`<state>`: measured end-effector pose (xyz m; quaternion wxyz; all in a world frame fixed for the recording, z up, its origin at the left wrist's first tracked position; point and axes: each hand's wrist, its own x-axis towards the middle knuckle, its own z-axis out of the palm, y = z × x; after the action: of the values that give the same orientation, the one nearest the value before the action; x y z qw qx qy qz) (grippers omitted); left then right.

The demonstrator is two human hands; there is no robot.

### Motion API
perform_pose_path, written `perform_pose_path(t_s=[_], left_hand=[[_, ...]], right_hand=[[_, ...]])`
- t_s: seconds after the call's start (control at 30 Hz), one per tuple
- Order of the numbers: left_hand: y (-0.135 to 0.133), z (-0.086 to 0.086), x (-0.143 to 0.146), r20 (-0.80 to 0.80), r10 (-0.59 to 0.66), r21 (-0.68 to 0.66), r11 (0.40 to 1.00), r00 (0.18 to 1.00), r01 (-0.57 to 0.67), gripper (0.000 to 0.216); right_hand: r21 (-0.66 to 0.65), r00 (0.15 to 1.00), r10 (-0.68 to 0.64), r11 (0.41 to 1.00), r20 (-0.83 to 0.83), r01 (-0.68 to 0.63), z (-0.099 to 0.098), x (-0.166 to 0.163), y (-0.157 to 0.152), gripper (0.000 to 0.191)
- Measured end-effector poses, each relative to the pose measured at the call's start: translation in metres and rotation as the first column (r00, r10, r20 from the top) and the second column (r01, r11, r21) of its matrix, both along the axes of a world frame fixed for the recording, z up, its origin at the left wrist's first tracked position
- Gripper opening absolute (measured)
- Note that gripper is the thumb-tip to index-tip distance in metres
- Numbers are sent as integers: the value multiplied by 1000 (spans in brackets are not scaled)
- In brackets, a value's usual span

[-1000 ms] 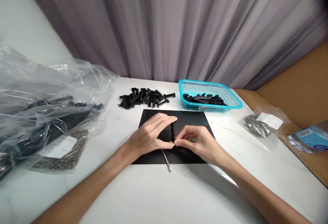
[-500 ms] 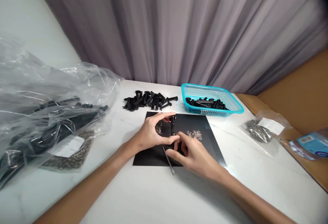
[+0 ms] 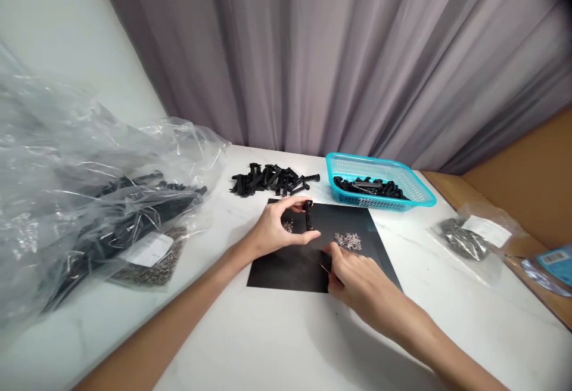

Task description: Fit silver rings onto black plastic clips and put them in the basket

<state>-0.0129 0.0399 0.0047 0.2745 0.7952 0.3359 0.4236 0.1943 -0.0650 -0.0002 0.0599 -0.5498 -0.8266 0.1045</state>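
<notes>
My left hand (image 3: 273, 228) pinches a slim black plastic part (image 3: 308, 216) upright between thumb and fingers, above a black mat (image 3: 286, 269). To its right and nearer to me, my right hand (image 3: 353, 272) is closed around a thin metal rod (image 3: 325, 268). Only the rod's narrow tip pokes out on the left; the rest is hidden by the hand. A heap of small shiny metal pieces (image 3: 348, 241) lies on the mat just beyond my right hand. Another small metal heap (image 3: 288, 225) shows behind the left hand, partly covered by it.
Similar black parts (image 3: 272, 180) are piled at the back of the white table. A blue basket (image 3: 379, 202) at the back right holds more. Clear plastic bags (image 3: 134, 200) crowd the left side; a labelled bag of metal pieces (image 3: 469, 239) lies right.
My right hand has picked up the metal rod from the mat and moved away from the black part. My left hand still holds that part. The whole view has shifted slightly.
</notes>
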Motion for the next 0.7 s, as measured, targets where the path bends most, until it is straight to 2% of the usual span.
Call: perform_pose_path(t_s=[0.1,0.17,0.27,0.33,0.4,0.5,0.6,0.7], left_hand=[[1,-3,0,-15,5,0,1000,1000,-5,64],[1,-3,0,-22,2,-5,1000,1000,-2,64],[1,-3,0,-32,-15,-18,1000,999,14,65],[1,-3,0,-61,-30,-35,999,998,28,64],[2,-4,-1,-106,-50,-59,997,993,44,63],[5,-6,-1,-173,-54,-73,996,983,42,64],[9,-7,-2,-234,-33,-37,999,972,25,66],[12,-8,-1,-284,-21,-17,1000,959,17,66]], right_hand=[[77,996,79,994,-50,-75,-3,2,-5,30],[73,990,85,994,-113,-77,-1,6,-4,23],[-10,971,3,1000,-240,-6,8,20,8,16],[-106,913,-49,994,-405,6,14,32,19,17],[-161,791,-72,986,-608,-34,18,41,29,21],[-176,558,-107,982,-823,-72,14,43,39,27],[-224,333,-199,974,-922,-38,5,36,44,31],[-297,192,-290,955,-937,-7,-3,30,46,32]])
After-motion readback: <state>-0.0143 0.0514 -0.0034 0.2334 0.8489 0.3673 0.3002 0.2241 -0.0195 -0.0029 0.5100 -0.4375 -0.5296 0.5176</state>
